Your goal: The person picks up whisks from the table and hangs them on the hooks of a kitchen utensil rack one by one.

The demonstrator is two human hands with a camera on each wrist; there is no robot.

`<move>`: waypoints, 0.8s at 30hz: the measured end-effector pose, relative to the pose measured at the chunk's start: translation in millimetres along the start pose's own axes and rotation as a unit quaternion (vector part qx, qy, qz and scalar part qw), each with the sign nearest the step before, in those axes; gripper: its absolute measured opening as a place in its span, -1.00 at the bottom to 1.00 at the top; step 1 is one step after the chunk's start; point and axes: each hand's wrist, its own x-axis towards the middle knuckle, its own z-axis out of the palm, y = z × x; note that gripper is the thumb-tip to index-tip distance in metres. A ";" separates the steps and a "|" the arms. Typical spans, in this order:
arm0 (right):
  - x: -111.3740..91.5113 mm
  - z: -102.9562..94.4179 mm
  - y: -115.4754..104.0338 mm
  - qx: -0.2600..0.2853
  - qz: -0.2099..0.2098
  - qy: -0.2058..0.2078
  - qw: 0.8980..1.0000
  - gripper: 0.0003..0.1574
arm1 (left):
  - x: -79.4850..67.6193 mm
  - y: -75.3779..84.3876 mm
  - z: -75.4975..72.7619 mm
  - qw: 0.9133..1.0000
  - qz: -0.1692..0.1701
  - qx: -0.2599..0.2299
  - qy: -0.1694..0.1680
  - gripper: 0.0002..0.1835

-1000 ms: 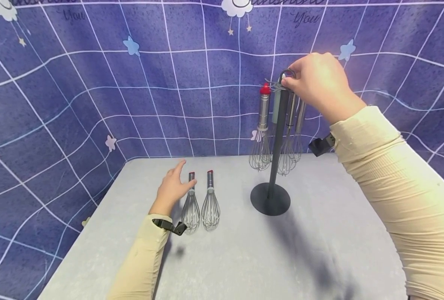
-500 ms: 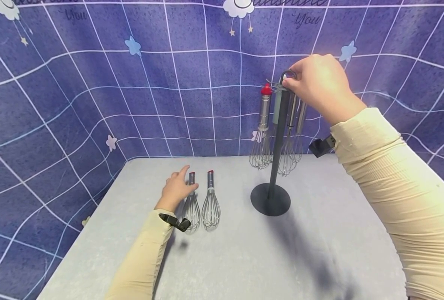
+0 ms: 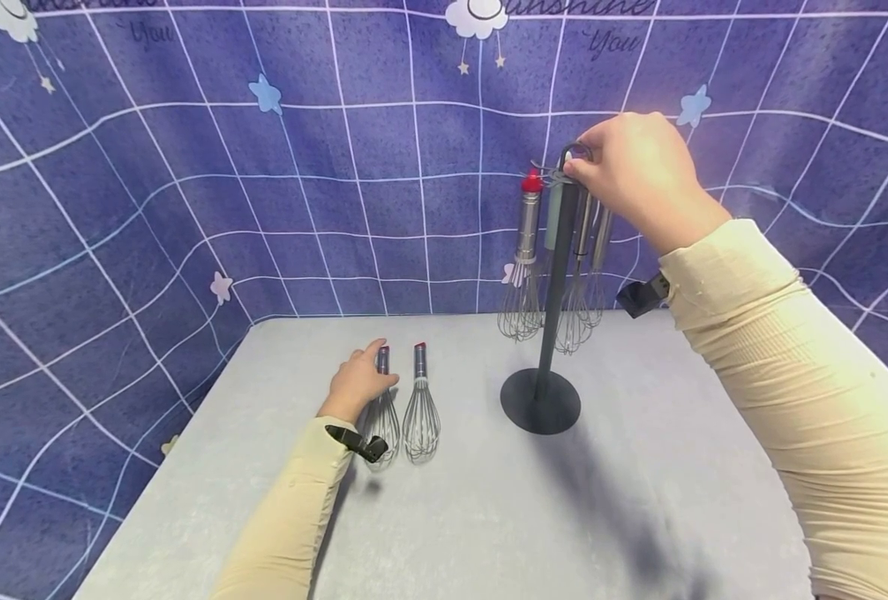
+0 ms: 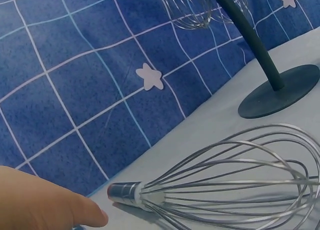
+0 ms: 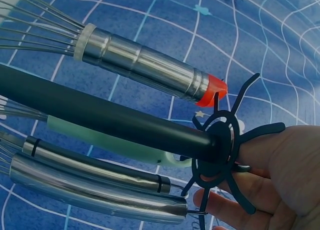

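Note:
Two balloon whisks lie side by side on the table, the left whisk [image 3: 386, 429] and the right whisk [image 3: 421, 417], both with red-tipped metal handles. My left hand [image 3: 356, 382] is over the left whisk's handle, with forefinger and thumb spread to either side. The left wrist view shows my thumb [image 4: 75, 207] apart from a whisk handle [image 4: 125, 192]. My right hand [image 3: 642, 175] grips the top loop of a black utensil stand [image 3: 556, 275]. A red-capped whisk [image 5: 145, 65], a green-handled one [image 5: 115, 140] and metal-handled ones [image 5: 100, 190] hang from its hooks.
The stand's round base [image 3: 540, 402] rests on the grey tabletop [image 3: 474, 517], right of the two lying whisks. Behind the table hangs a blue checked cloth [image 3: 324, 217] with stars and clouds.
My left hand has come down and slightly to the right over the left whisk's handle. The right hand keeps its grip on the stand, which stays in place.

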 end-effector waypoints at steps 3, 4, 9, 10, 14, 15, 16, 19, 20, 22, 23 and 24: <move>0.0 0.7 0.5 0.000 -0.001 0.001 1.000 -0.57 | 1.5 -0.4 2.8 1.000 0.002 -0.001 -0.001 -0.10; 0.1 0.8 0.6 0.000 -0.001 0.001 1.000 -0.57 | 1.9 -0.5 3.6 1.000 0.002 -0.002 -0.001 -0.11; 0.5 0.7 1.6 -0.001 0.002 -0.003 1.000 -0.58 | 3.8 0.4 6.4 1.000 0.000 -0.001 0.000 -0.14; 0.4 0.8 1.4 0.000 0.003 -0.003 1.000 -0.58 | 3.8 0.5 6.7 1.000 -0.001 0.000 0.000 -0.15; -0.8 1.7 0.5 0.002 0.002 0.001 1.000 -0.56 | 3.8 0.8 8.4 1.000 -0.005 0.000 -0.002 -0.17; -1.2 1.9 0.1 0.003 0.000 0.003 1.000 -0.56 | 3.8 0.9 8.8 1.000 -0.007 -0.001 -0.003 -0.19; -1.3 2.2 -0.1 0.003 -0.003 0.005 1.000 -0.57 | 3.8 0.9 9.0 1.000 -0.007 -0.003 -0.002 -0.21; -1.1 2.2 -0.8 0.005 -0.003 0.008 1.000 -0.57 | 4.7 0.7 8.7 1.000 -0.006 -0.011 0.007 -0.27; -0.8 2.0 -0.6 0.004 -0.002 0.008 1.000 -0.57 | 5.1 0.6 8.5 1.000 -0.004 -0.013 0.010 -0.28; -0.2 1.6 0.0 0.001 0.003 0.004 1.000 -0.56 | 5.9 0.2 8.0 1.000 0.000 -0.014 0.011 -0.30; -0.1 1.6 0.3 0.001 0.005 0.002 1.000 -0.55 | 6.2 -0.1 7.8 1.000 0.001 -0.014 0.011 -0.30; 0.1 1.8 0.5 0.000 0.005 0.000 1.000 -0.54 | 6.1 -0.6 7.7 1.000 0.002 -0.013 0.009 -0.30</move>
